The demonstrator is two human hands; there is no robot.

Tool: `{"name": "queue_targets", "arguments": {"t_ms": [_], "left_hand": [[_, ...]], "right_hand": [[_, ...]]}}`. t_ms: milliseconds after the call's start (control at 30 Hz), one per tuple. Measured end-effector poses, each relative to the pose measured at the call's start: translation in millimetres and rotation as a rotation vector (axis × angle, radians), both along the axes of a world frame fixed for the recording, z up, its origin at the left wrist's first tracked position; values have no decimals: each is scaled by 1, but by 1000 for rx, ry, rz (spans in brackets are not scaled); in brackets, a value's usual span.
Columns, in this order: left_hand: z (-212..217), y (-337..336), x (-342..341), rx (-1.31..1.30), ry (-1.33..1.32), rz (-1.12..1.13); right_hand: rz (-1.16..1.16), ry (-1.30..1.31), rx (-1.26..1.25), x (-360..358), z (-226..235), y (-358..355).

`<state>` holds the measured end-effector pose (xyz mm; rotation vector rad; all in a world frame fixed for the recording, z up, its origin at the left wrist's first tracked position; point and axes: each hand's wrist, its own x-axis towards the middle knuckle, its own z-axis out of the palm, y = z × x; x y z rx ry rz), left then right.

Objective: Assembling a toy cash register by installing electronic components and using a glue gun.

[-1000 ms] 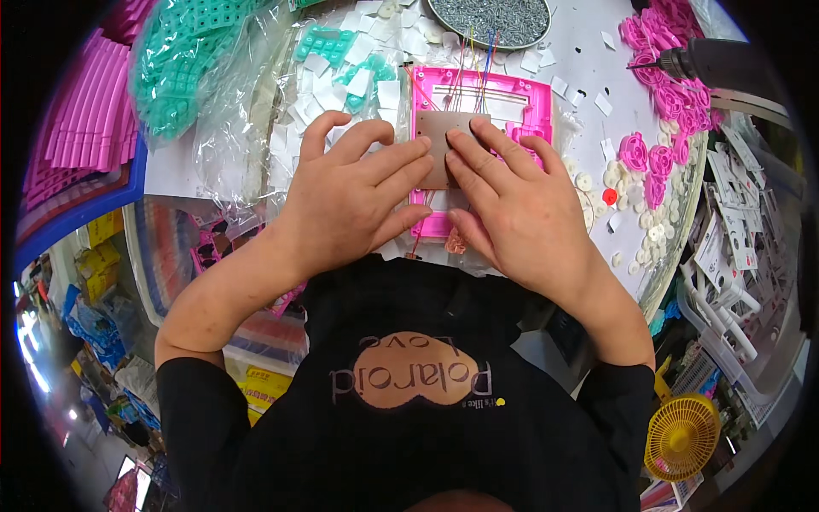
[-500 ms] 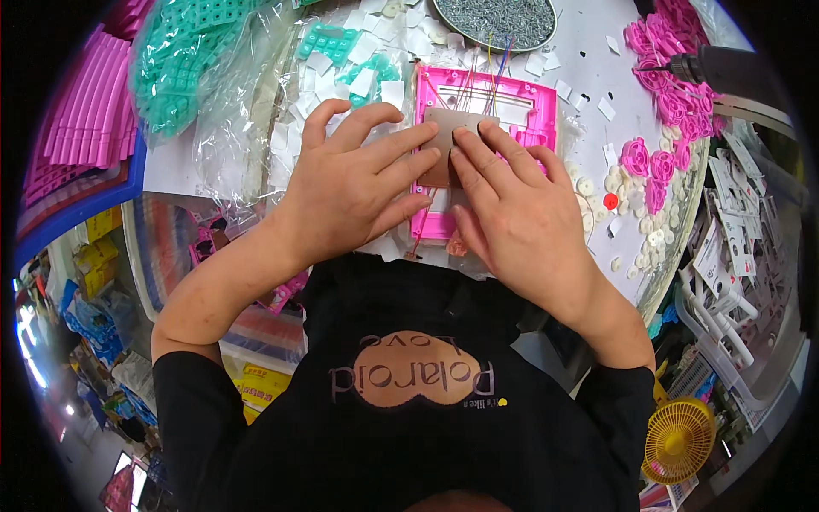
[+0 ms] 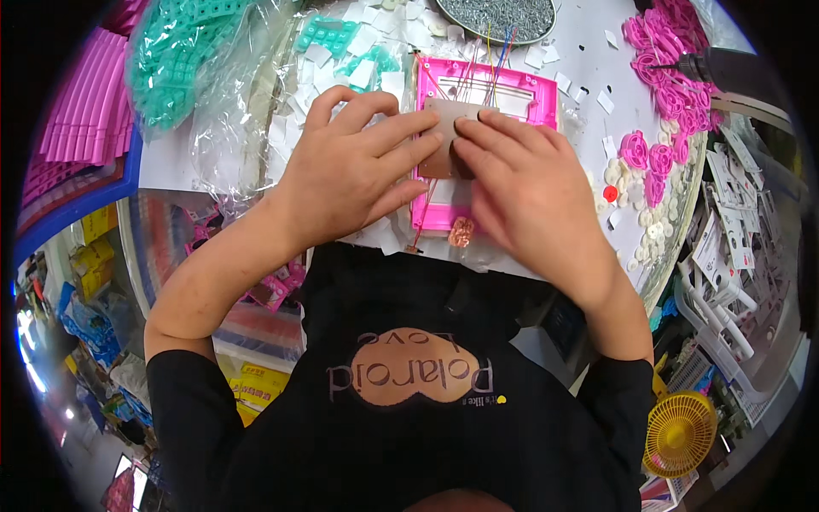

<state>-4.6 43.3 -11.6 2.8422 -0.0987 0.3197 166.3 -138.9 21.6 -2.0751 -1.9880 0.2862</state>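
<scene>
A flat brown board [image 3: 445,141] lies across the pink plastic frame [image 3: 546,94], covering its middle. Thin coloured wires [image 3: 490,77] rise behind the board. My left hand [image 3: 350,166] has its fingers spread, and two fingertips touch the board's left edge; its thumb points toward the frame. The fingers of my right hand [image 3: 533,183] are close together and bent over the board's right side, with the thumb hidden beneath the hand. A small copper-coloured bundle [image 3: 461,231] sits at the frame's near edge.
A round tray of screws [image 3: 503,21] stands at the back. White paper bits [image 3: 324,81] and teal plastic parts [image 3: 188,68] lie left. Pink rings [image 3: 657,158] and white discs [image 3: 653,239] lie right, below a dark power screwdriver [image 3: 725,68]. A yellow fan [image 3: 680,433] is lower right.
My right hand has shifted slightly right and nearer to me, its thumb going out of sight. The copper-coloured bundle shows more fully. The board has moved slightly left and toward the back.
</scene>
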Motion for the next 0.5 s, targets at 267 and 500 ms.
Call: {"name": "queue_targets", "arguments": {"t_ms": [267,500], "left_hand": [[-4,-3,-3,-13,-13,11],[-6,-5,-2,-48,-26,19]], "right_hand": [[25,324,250,15,-18,-28],[27,371,196,-8,-8,-35]]}}
